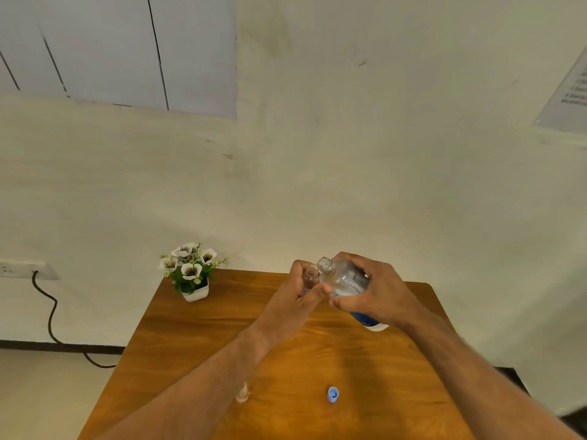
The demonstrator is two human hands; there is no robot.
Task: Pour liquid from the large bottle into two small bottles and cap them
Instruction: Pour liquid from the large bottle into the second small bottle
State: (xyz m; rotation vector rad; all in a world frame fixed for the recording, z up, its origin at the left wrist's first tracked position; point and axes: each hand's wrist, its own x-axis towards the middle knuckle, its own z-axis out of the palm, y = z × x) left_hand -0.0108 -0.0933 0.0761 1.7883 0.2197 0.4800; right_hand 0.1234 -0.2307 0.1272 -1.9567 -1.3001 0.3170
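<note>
Bottles [344, 279] above table's [190, 338] far edge

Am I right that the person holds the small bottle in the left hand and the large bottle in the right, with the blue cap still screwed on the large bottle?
Not quite: the head view shows the large bottle uncapped, its open mouth tipped toward the small bottle. The blue cap lies on the table. The left hand and right hand are as you said.

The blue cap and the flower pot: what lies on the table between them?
In the head view, the left forearm crosses above that stretch between the blue cap and the flower pot. A small clear object, partly hidden, stands beside the arm; otherwise bare wooden table.
</note>
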